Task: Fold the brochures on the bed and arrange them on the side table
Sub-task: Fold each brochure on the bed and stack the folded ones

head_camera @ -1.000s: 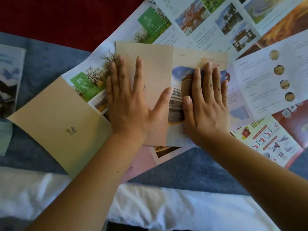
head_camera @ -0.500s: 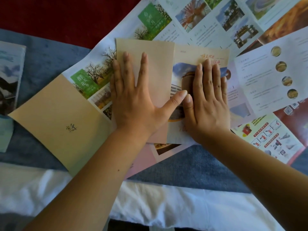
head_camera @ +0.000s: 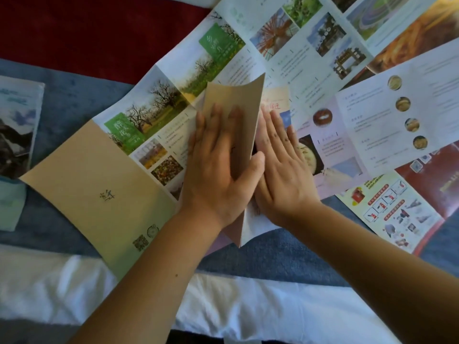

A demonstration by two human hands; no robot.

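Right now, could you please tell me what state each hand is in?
Left hand: open, straight fingers pressing the tan brochure flap.
Right hand: open, flat on the brochure's inner page.

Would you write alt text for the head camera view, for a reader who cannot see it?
The left hand lies flat against a brochure's raised tan panel while the right hand presses its printed page alongside. More unfolded brochures lie around on a blue bed cover.
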